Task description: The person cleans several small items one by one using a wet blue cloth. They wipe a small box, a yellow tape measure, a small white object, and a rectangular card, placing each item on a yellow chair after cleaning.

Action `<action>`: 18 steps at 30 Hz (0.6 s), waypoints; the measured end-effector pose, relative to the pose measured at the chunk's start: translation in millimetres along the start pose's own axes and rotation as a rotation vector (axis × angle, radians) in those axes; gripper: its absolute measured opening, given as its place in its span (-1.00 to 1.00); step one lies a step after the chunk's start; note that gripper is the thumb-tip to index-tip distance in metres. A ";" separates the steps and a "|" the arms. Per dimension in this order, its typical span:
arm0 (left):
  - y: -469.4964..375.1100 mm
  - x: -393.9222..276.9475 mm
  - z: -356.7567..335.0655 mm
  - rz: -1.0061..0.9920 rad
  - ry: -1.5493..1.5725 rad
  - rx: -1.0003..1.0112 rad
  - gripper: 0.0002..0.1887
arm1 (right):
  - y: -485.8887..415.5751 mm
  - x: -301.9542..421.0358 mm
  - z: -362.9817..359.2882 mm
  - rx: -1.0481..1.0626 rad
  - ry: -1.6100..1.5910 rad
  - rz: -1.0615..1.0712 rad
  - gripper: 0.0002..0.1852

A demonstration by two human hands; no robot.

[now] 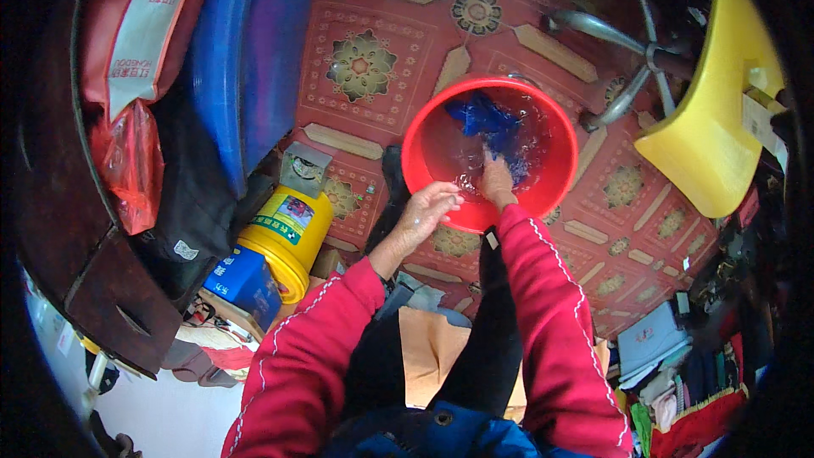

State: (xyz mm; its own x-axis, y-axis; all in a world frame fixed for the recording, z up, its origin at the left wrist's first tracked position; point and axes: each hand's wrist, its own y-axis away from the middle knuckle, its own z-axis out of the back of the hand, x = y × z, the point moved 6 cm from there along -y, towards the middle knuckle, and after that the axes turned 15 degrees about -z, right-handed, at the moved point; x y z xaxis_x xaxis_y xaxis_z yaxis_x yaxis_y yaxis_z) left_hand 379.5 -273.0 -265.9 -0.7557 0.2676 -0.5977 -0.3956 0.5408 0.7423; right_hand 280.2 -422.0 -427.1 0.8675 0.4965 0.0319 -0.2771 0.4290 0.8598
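Observation:
A red plastic basin [566, 133] stands on the patterned floor in front of me, with water in it. In the water lies a wet blue cloth [483, 116], bunched toward the far side. My right hand [497, 179] reaches down into the basin, its fingers closed on the near end of the cloth and partly hidden by water and fabric. My left hand [434, 205] hovers at the basin's near left rim. Nothing is in it, and its fingers are bent and slightly apart.
To the left are a yellow bucket [305, 216], a blue box [245, 286], a blue plastic tub [219, 76] and dark wooden furniture [121, 305]. A yellow chair seat [706, 133] and metal chair base [648, 57] stand right. Folded items [652, 337] are stacked lower right.

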 end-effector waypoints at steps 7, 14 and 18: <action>4.2 13.3 -1.3 0.060 0.056 -0.026 -0.58 | 20.7 3.3 23.2 0.021 -0.143 0.014 -0.35; 5.5 41.7 -42.9 0.516 0.569 -0.255 -0.16 | 216.2 13.3 165.0 0.197 -0.669 0.420 -0.40; -9.4 41.7 -60.9 0.315 0.746 -0.134 -0.40 | 274.7 -18.7 186.0 0.441 -0.836 0.320 -0.52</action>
State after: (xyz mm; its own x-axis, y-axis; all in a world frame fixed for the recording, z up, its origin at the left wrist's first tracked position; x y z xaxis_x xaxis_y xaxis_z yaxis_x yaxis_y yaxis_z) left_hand 319.9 -315.5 -279.3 -0.9714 -0.2353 -0.0311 -0.1297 0.4165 0.8998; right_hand 264.6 -453.8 -96.6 0.8380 -0.2236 0.4977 -0.5171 -0.0348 0.8552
